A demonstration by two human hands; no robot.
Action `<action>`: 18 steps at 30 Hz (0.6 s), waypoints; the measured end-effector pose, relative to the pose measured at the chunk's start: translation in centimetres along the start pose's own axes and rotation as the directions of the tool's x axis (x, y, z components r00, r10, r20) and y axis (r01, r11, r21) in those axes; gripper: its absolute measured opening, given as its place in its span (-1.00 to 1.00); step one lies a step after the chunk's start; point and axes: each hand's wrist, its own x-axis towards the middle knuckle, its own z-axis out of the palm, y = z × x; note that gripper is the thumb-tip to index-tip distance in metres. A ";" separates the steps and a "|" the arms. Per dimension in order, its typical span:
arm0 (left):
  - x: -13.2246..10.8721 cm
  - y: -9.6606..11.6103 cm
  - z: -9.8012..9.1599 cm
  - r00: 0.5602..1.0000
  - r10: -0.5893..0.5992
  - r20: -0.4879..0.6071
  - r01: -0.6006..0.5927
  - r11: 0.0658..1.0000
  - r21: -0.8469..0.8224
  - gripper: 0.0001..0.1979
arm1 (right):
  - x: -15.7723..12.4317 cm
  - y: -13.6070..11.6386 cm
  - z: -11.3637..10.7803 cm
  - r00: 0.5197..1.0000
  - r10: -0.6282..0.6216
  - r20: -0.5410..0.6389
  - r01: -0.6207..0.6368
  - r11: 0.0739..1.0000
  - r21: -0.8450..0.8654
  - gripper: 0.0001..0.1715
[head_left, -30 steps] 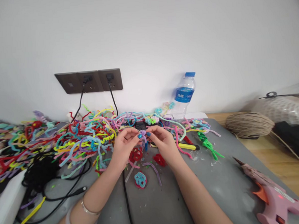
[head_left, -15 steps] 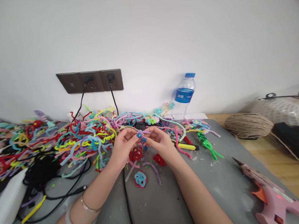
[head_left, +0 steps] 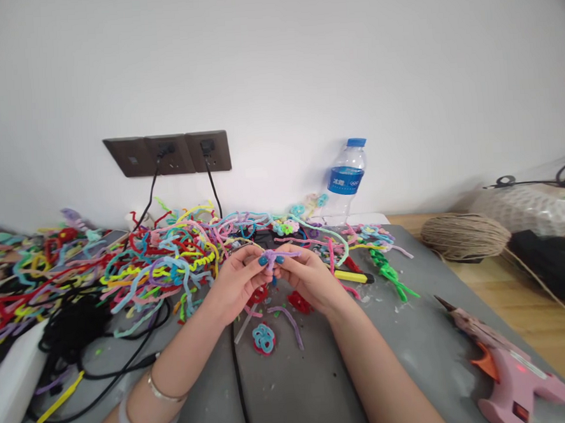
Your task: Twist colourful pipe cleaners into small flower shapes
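Observation:
A purple pipe cleaner (head_left: 272,257), bent into a small looped shape, is pinched between my two hands above the table. My left hand (head_left: 241,279) has thumb and fingers closed on its left side. Thumb and fingers of my right hand (head_left: 305,272) close on the other side, with a loose end sticking out over the knuckles. Below lie a blue and red pipe-cleaner flower (head_left: 263,339), a loose purple strip (head_left: 289,323), a clear stick (head_left: 244,327) and a red pipe-cleaner flower (head_left: 299,302). Another red piece is partly hidden behind my left fingers.
A tangle of coloured pipe cleaners (head_left: 156,257) covers the back left. A pink glue gun (head_left: 507,373) lies front right, near a twine ball (head_left: 466,235). A plastic bottle (head_left: 346,181) leans by the wall. A black cable (head_left: 238,380) crosses the grey table (head_left: 313,395); a yellow cutter (head_left: 351,276) lies right.
My hands have turned slightly, and the purple pipe cleaner's loose end now reaches farther over my right hand. The whole view has shifted a little. Things on the table have stayed put.

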 end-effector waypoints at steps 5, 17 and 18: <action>0.0 0.0 0.1 0.996 0.065 -0.055 -0.063 0.998 0.025 -0.68 | 0.1 0.2 0.1 0.997 -0.063 -0.054 0.063 0.998 -0.011 -0.67; 0.0 -0.7 -0.1 0.999 -0.015 -0.033 0.016 0.999 0.050 -0.68 | 0.0 0.7 0.2 1.000 -0.021 0.002 0.021 0.999 -0.046 -0.68; 0.0 -0.6 0.0 0.999 -0.009 -0.035 0.011 0.998 0.062 -0.68 | 0.1 0.7 0.1 1.000 -0.030 -0.002 0.030 0.997 -0.066 -0.68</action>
